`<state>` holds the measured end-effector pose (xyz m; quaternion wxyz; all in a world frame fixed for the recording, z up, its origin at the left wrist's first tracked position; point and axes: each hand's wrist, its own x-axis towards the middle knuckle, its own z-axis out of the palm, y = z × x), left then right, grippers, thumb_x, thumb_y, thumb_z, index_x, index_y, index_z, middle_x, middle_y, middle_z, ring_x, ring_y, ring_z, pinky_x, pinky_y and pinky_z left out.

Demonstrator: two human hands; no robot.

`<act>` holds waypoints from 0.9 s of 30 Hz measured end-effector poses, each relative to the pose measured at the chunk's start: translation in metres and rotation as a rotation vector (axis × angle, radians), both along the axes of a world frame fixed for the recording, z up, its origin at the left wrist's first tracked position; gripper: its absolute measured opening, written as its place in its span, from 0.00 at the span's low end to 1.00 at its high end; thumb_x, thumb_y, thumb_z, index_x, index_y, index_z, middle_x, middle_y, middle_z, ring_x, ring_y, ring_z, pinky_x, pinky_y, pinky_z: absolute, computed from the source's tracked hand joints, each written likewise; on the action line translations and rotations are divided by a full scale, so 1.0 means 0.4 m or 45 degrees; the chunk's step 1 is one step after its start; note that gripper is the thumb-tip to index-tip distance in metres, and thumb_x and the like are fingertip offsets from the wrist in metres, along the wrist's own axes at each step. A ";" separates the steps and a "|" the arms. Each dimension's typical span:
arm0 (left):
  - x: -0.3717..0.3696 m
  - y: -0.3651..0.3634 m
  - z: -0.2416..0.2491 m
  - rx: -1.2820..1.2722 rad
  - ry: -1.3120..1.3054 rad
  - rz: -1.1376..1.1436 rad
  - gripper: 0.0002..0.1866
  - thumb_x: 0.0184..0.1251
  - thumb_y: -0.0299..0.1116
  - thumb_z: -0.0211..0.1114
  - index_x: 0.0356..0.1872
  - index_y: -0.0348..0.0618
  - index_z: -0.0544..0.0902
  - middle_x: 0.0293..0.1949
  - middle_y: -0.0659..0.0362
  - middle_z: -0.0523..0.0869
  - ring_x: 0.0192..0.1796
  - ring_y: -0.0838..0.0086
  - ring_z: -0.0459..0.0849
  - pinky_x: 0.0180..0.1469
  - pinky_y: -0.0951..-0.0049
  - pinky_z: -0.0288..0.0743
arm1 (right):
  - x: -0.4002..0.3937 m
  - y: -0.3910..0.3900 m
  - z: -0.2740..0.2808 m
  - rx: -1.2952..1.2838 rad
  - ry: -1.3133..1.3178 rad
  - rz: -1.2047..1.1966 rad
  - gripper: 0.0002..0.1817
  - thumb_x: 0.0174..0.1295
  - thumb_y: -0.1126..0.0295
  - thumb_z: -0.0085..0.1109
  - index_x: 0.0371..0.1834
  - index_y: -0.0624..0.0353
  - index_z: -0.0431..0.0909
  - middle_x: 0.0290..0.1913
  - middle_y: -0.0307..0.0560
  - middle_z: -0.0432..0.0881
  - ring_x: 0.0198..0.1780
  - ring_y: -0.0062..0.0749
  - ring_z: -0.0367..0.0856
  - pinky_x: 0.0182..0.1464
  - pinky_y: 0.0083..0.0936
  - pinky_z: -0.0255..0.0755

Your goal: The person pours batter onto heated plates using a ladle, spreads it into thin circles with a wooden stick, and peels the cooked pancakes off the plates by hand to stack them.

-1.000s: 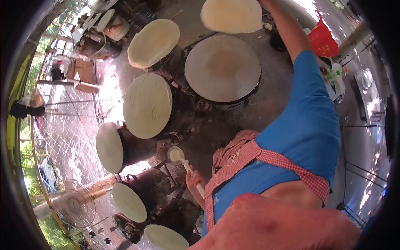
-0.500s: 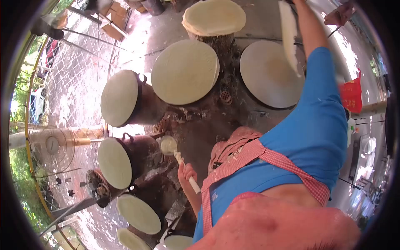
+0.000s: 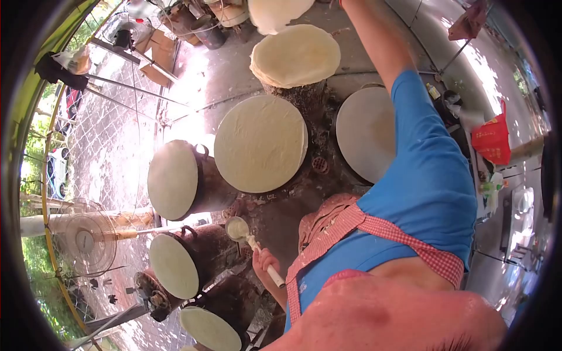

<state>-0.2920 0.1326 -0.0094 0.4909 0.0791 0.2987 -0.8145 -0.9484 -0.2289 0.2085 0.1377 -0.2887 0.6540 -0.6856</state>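
Note:
My left hand is closed around the pale handle of a ladle, whose round bowl points away over the dark floor between the drum stoves. My right arm stretches to the top edge, and the hand is cut off beyond it. A thin, pale flatbread sheet shows at the top, just above a stack of flatbreads; its hold is out of sight. Below the stack lies a large round griddle covered by a pale sheet. A bare grey griddle sits by my right arm.
More round griddles, one on a drum stove, another and a third, line the left side. A standing fan and wire fence lie beyond. Buckets and a cardboard box are at the top; a red bag is at right.
My right arm has swung left, carrying the sheet from above the grey griddle to near the stack. The ladle stays in my left hand. The view has tilted, shifting the griddles lower.

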 end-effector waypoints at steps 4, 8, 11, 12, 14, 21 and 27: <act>-0.017 -0.044 0.027 0.016 -0.024 -0.044 0.12 0.65 0.32 0.44 0.43 0.33 0.69 0.15 0.65 0.59 0.13 0.84 0.58 0.12 0.85 0.56 | 0.008 -0.054 -0.291 -0.220 -0.541 -0.060 0.08 0.52 0.67 0.53 0.26 0.61 0.72 0.18 0.49 0.75 0.17 0.37 0.74 0.18 0.33 0.65; -0.076 -0.047 0.100 0.034 -0.090 0.050 0.14 0.65 0.32 0.44 0.46 0.34 0.69 0.16 0.65 0.59 0.13 0.84 0.58 0.12 0.85 0.55 | 0.091 -0.040 -0.617 -0.271 -0.605 -0.194 0.07 0.53 0.67 0.53 0.32 0.56 0.73 0.18 0.40 0.74 0.13 0.28 0.71 0.13 0.24 0.63; -0.111 -0.037 0.143 0.087 -0.109 0.110 0.14 0.66 0.33 0.44 0.47 0.35 0.69 0.15 0.65 0.59 0.13 0.85 0.58 0.12 0.85 0.56 | 0.071 -0.081 -0.929 0.606 -0.162 -0.461 0.11 0.53 0.63 0.49 0.25 0.58 0.77 0.23 0.47 0.79 0.23 0.30 0.77 0.25 0.29 0.69; -0.117 -0.038 0.147 0.094 -0.120 0.125 0.14 0.66 0.33 0.44 0.47 0.35 0.69 0.15 0.65 0.59 0.13 0.85 0.58 0.12 0.85 0.56 | 0.090 -0.061 -0.926 0.616 -0.168 -0.444 0.11 0.53 0.63 0.49 0.25 0.58 0.77 0.23 0.47 0.79 0.23 0.30 0.77 0.25 0.29 0.69; -0.122 -0.014 0.156 0.112 -0.102 0.144 0.15 0.66 0.33 0.44 0.48 0.35 0.68 0.15 0.65 0.59 0.13 0.85 0.58 0.12 0.85 0.55 | 0.141 -0.024 -0.907 1.027 0.138 -0.525 0.15 0.56 0.64 0.43 0.21 0.57 0.78 0.25 0.47 0.80 0.26 0.32 0.78 0.28 0.30 0.70; -0.059 0.032 0.073 0.108 -0.061 0.178 0.15 0.66 0.37 0.43 0.20 0.41 0.64 0.11 0.65 0.58 0.09 0.83 0.56 0.09 0.84 0.53 | -0.030 -0.023 -1.113 1.030 1.041 0.273 0.25 0.60 0.51 0.37 0.43 0.61 0.75 0.45 0.53 0.76 0.46 0.41 0.73 0.47 0.34 0.66; 0.014 0.178 0.054 0.159 -0.034 0.480 0.10 0.65 0.35 0.47 0.26 0.43 0.67 0.12 0.65 0.59 0.09 0.83 0.58 0.07 0.84 0.53 | 0.356 0.132 -0.754 0.744 1.020 0.045 0.30 0.48 0.48 0.57 0.38 0.71 0.73 0.32 0.57 0.79 0.32 0.46 0.75 0.36 0.37 0.67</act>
